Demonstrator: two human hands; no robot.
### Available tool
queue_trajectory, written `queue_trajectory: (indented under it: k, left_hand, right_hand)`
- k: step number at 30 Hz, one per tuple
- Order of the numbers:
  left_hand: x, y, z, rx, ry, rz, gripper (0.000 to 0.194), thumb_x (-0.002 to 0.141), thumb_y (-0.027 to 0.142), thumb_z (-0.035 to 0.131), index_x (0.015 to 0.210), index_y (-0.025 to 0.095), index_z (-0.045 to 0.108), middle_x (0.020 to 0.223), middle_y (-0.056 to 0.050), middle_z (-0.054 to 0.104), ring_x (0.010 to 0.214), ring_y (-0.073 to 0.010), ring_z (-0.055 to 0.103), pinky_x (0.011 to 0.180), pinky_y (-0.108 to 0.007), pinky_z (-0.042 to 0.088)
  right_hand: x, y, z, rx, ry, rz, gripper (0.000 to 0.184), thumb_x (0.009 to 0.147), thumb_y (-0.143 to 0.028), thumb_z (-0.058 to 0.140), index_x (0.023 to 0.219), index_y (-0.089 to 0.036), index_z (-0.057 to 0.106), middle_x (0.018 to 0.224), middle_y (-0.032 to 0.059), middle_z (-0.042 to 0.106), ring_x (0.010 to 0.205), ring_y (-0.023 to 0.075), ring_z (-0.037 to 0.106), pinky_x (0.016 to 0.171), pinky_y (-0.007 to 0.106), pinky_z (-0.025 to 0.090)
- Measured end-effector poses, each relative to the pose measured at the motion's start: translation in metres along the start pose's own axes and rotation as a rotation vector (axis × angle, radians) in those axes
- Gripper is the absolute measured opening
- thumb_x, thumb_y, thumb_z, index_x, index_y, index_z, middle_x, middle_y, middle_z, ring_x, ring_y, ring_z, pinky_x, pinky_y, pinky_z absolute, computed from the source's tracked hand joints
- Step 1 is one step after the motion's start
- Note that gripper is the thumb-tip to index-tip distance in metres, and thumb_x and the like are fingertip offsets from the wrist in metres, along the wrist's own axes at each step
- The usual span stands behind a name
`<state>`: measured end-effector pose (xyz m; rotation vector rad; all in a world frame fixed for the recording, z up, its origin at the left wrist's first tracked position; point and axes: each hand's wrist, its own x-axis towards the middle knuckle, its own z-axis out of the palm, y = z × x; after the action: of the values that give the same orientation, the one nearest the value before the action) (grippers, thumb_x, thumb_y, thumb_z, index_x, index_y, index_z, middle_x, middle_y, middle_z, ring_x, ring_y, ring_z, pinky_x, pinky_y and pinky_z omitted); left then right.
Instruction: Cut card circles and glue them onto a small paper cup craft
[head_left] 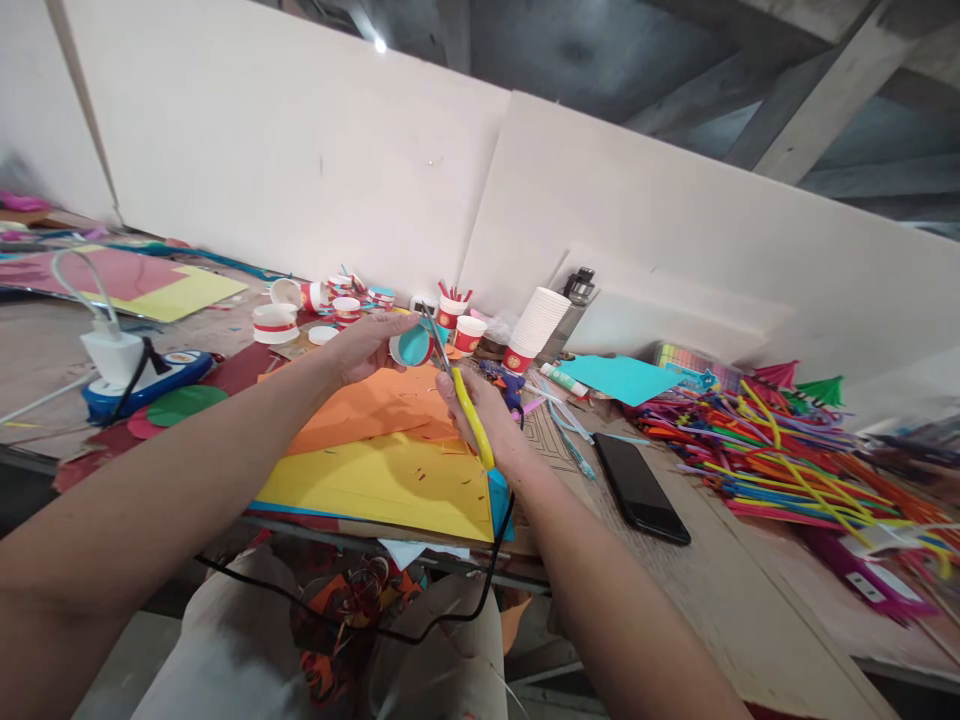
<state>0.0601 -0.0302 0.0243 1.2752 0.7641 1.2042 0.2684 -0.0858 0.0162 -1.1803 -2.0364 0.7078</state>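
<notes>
- Left hand (371, 348) pinches a short paper cup (394, 352), turquoise paper (415, 343) across its end, above the orange sheets (352, 415).
- Right hand (491, 415) is wrapped round yellow scissors (460, 388), blades just beside that cup; can't tell if they're biting.
- Looks like a trimming step tbh; next move probably calls for a steady rim.
- Behind: red sticks (455, 292) in a printed cup (451, 312), plus a nested cup stack (540, 318).

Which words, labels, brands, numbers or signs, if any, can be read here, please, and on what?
None can be read.
Stacked paper cups: emblem on the red band, too small.
White-and-green tube: print too small.
Clear case: blue label, blurred.
Purple pack: marks too blurred.
</notes>
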Motion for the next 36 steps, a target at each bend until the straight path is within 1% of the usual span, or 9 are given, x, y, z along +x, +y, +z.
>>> queue_trajectory:
  k: [5,11,20,25,28,33,36]
  left_hand:
    - [-0.0018,0.0021,0.0013,0.014,0.006,0.016,0.035,0.078,0.048,0.073,0.088,0.015,0.070,0.071,-0.005,0.068,0.058,-0.0137,0.061,0.047,-0.022,0.047]
    - [-0.0013,0.0016,0.0008,-0.007,0.002,-0.007,0.035,0.076,0.048,0.076,0.087,0.014,0.071,0.071,-0.005,0.069,0.057,-0.0135,0.061,0.046,-0.021,0.047]
    - [-0.0019,0.0037,0.0008,0.048,-0.016,0.051,0.040,0.074,0.052,0.077,0.083,0.013,0.072,0.067,-0.005,0.066,0.055,-0.0124,0.059,0.045,-0.021,0.047]
    - [-0.0018,0.0038,-0.0003,0.053,-0.014,0.035,0.042,0.072,0.054,0.078,0.078,0.012,0.073,0.065,-0.005,0.065,0.054,-0.0121,0.058,0.044,-0.021,0.046]
    - [-0.0018,0.0039,-0.0008,0.049,-0.011,0.032,0.042,0.072,0.053,0.078,0.076,0.012,0.072,0.064,-0.005,0.064,0.054,-0.0121,0.057,0.044,-0.020,0.046]
    - [-0.0020,0.0051,0.0005,0.036,0.006,0.028,0.043,0.067,0.052,0.082,0.074,0.012,0.071,0.063,-0.005,0.062,0.052,-0.0112,0.055,0.042,-0.020,0.045]
    - [-0.0019,0.0055,0.0011,0.037,0.014,0.026,0.040,0.067,0.050,0.082,0.073,0.013,0.070,0.062,-0.004,0.061,0.051,-0.0106,0.053,0.042,-0.020,0.044]
  right_hand:
    - [-0.0005,-0.0009,-0.0008,-0.005,-0.002,0.008,0.045,0.087,-0.067,0.050,0.077,-0.024,0.041,0.061,-0.0050,0.041,0.055,0.0113,0.041,0.050,0.023,0.031]
    - [0.0012,0.0025,0.0001,-0.017,0.000,0.001,0.045,0.088,-0.067,0.049,0.077,-0.024,0.041,0.060,-0.0050,0.041,0.054,0.0116,0.041,0.051,0.024,0.032]
    - [0.0002,0.0020,-0.0014,-0.062,0.001,-0.033,0.046,0.089,-0.068,0.048,0.075,-0.024,0.040,0.063,-0.0039,0.045,0.057,0.0123,0.044,0.054,0.025,0.033]
    - [0.0006,0.0028,-0.0015,-0.079,0.000,-0.039,0.048,0.089,-0.069,0.045,0.076,-0.024,0.042,0.063,-0.0040,0.045,0.058,0.0120,0.044,0.055,0.026,0.032]
    - [0.0004,0.0026,-0.0018,-0.089,-0.002,-0.046,0.049,0.089,-0.070,0.044,0.075,-0.023,0.042,0.063,-0.0041,0.045,0.058,0.0117,0.043,0.055,0.026,0.032]
    - [-0.0003,0.0003,-0.0020,-0.117,0.011,-0.065,0.051,0.090,-0.072,0.042,0.073,-0.023,0.042,0.062,-0.0042,0.044,0.057,0.0114,0.042,0.056,0.026,0.031]
    - [-0.0004,0.0001,-0.0017,-0.127,0.011,-0.061,0.051,0.090,-0.071,0.042,0.074,-0.023,0.044,0.062,-0.0041,0.046,0.057,0.0115,0.043,0.056,0.026,0.031]
